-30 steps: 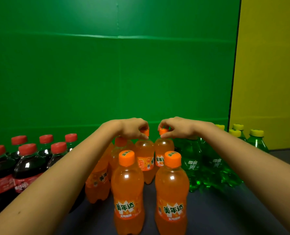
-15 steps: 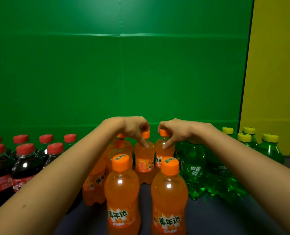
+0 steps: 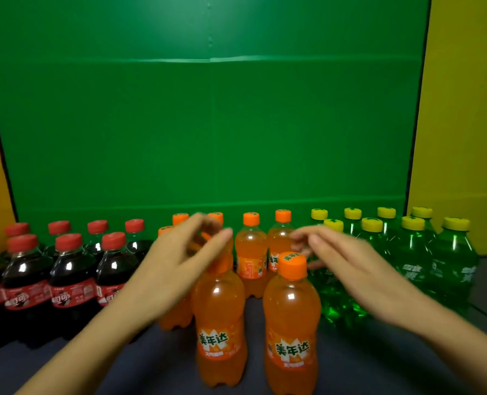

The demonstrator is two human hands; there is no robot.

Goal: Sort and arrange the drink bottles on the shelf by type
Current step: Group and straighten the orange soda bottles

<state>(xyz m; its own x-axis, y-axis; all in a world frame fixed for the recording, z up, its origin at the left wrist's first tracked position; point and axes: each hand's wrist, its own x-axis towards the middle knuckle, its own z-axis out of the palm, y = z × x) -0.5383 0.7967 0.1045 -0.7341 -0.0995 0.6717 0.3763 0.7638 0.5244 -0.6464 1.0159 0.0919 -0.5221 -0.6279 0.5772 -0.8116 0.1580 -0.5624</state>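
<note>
Both hands hang just above the orange soda bottles (image 3: 250, 252) grouped in the middle of the shelf (image 3: 379, 366), and both are blurred. The left hand (image 3: 179, 260) has its fingers (image 3: 199, 223) loosely spread with the thumb apart. It holds nothing that I can make out, though it hides the cap of the near left orange bottle (image 3: 221, 323) at six o'clock. The right hand (image 3: 347, 263) is relaxed too, fingers nearly straight and pointing toward eleven o'clock. It grasps nothing, and it hangs just beyond the near right orange bottle (image 3: 292, 323), whose cap shows plainly. More orange bottles stand upright behind these two, toward twelve o'clock. Out at nine o'clock the cola bottles (image 3: 71, 280) with red caps stand together in rows. At three o'clock stand the green bottles (image 3: 413, 266) with yellow caps, partly hidden by the right forearm. A green back panel (image 3: 208, 124) rises behind everything, with a yellow panel (image 3: 464, 109) beside it at two o'clock.
</note>
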